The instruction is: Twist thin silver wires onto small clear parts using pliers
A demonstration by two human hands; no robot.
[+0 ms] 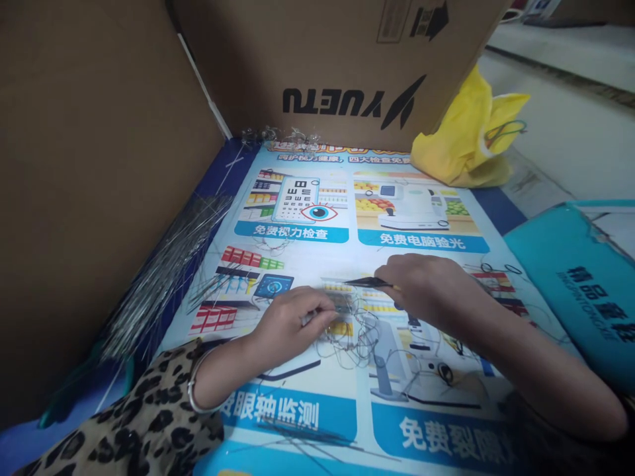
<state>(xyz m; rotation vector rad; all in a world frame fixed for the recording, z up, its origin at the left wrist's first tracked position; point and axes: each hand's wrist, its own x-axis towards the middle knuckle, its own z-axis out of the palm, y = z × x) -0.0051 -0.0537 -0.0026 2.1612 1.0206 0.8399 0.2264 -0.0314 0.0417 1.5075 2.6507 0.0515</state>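
Note:
My left hand (292, 320), below a leopard-print sleeve and a silver bangle, pinches the edge of a loose tangle of thin wire (354, 337). Small specks like beads show among its loops. Closed around a pair of needle-nose pliers (367, 282), my right hand (414, 281) is just above and to the right of the tangle. The dark pointed jaws aim left; the handles are mostly hidden in the palm. Whether the jaws touch any wire cannot be seen.
A printed poster (352, 264) covers the work surface. Straight wires (169, 271) lie in a bundle at left, by a cardboard wall (347, 59). Several wire pieces (282, 139) lie at the back. A yellow bag (451, 145) and a teal box (560, 264) stand at right.

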